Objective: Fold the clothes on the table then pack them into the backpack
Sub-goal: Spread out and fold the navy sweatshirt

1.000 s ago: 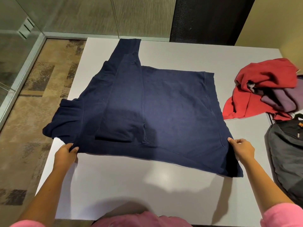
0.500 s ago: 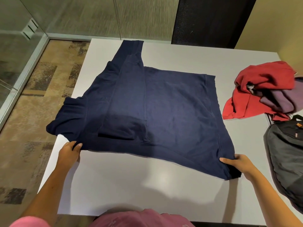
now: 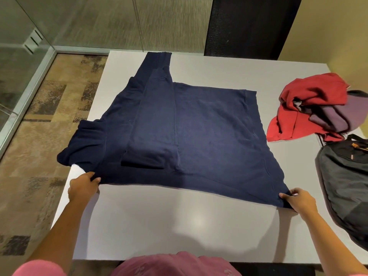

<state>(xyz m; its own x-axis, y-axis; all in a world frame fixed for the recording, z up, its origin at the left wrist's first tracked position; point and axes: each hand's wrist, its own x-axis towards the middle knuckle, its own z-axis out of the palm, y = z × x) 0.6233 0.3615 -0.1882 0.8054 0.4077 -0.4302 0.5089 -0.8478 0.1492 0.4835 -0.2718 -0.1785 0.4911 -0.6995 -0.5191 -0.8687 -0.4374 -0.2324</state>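
Head view: my right grip (image 3: 298, 202) slid to the navy sweatshirt (image 3: 199, 136) corner; left grip (image 3: 84, 186) still pinches the hem, ready to fold.

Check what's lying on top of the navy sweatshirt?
One of its own sleeves lies folded across the navy sweatshirt; nothing else. The table beneath is hidden.

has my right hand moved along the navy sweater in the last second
Yes. The right hand slid toward you along the navy sweater, from its side edge down to the near corner, farther from the red clothes.
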